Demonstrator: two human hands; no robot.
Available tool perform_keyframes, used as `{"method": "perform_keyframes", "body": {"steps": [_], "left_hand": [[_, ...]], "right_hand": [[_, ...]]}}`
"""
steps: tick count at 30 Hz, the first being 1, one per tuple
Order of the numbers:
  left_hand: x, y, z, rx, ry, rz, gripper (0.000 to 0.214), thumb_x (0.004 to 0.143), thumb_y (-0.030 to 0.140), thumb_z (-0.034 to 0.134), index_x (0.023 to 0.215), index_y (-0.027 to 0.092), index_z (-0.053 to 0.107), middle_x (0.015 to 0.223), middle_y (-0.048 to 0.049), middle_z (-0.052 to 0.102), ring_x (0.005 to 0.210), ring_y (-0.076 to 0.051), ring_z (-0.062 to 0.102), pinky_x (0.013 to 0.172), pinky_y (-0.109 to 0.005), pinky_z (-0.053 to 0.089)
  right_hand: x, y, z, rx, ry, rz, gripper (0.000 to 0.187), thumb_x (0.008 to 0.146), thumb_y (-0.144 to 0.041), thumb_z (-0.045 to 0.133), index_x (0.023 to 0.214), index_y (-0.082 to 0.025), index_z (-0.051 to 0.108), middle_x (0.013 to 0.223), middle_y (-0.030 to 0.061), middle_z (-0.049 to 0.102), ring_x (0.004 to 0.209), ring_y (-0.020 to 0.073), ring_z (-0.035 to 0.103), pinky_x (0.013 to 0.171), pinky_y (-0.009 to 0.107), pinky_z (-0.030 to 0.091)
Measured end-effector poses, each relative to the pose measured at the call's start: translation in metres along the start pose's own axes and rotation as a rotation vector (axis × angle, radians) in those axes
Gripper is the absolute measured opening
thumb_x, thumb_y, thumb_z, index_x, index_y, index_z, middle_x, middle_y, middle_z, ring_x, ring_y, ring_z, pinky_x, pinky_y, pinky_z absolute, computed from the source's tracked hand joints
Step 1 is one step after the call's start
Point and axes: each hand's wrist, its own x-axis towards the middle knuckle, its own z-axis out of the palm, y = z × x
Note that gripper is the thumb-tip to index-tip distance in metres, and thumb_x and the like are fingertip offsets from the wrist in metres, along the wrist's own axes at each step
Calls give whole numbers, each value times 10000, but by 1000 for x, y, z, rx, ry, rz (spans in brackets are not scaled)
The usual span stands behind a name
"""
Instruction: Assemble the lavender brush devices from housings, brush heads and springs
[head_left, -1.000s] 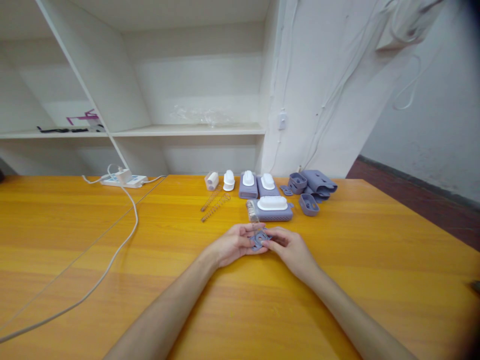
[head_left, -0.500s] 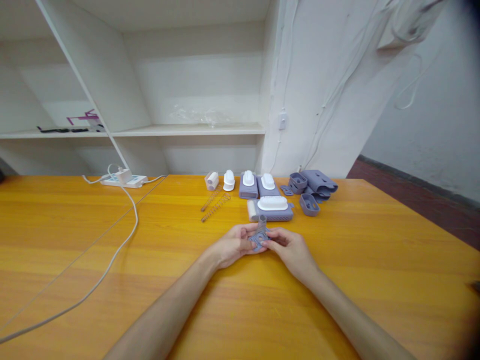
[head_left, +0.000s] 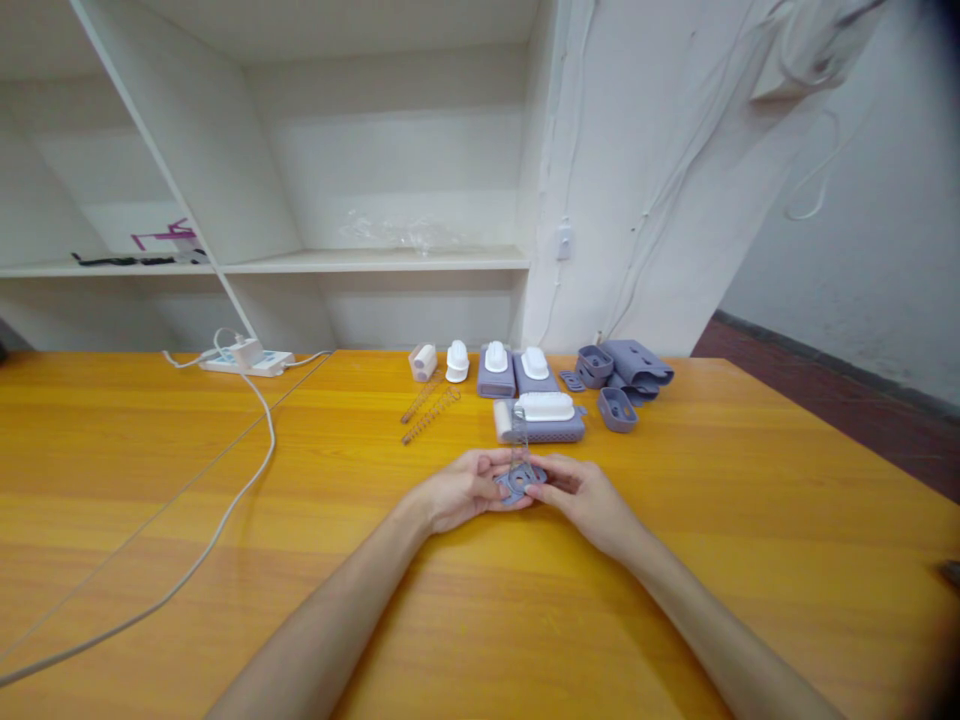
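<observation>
Between my hands, just above the table, is a flat grey-purple plastic plate (head_left: 507,489) with cut-outs. A metal coil spring (head_left: 519,440) stands upright on it, its top in front of a purple box. My left hand (head_left: 466,490) is closed on the plate from the left, thumb on top and fingers beneath. From the right, my right hand (head_left: 577,492) pinches the plate's edge near the foot of the spring. Two more coil springs (head_left: 431,415) lie on the table to the upper left of my hands.
Beyond my hands stand purple boxes with white brush-like tops (head_left: 546,408), a white part (head_left: 457,362) and a small pale container (head_left: 423,363). Purple trays (head_left: 618,410) and purple shells (head_left: 637,365) sit at the right. A power strip (head_left: 251,362) trails a cable (head_left: 247,490) across the left.
The spring on the plate now reaches higher, with its coils more spread out; before, it was shorter and denser. Both hands stay nearly in place around the plate.
</observation>
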Motion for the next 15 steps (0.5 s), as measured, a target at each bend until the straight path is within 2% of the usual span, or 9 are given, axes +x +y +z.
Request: {"method": "perform_keyframes", "body": {"steps": [6,15], "left_hand": [[-1,1,2,48,-24,-30,523,663,43,661,1170,129,565,1183,-147,585,1007,-187,597,921,-308,431],[0,0,3,65,-1,-8,483,646,46,678,1116,126,602,1080,-122,636,934,-166,618,893,-279,442]], "right_hand": [[0,-1,-1,-64,11,-7,310,659,-287,731,958,-206,715,973,58,698,882,217,644,841,376,504],[-2,0,4,-137,59,-50,282,690,-265,697,968,-221,715,924,48,688,855,201,631,812,348,510]]}}
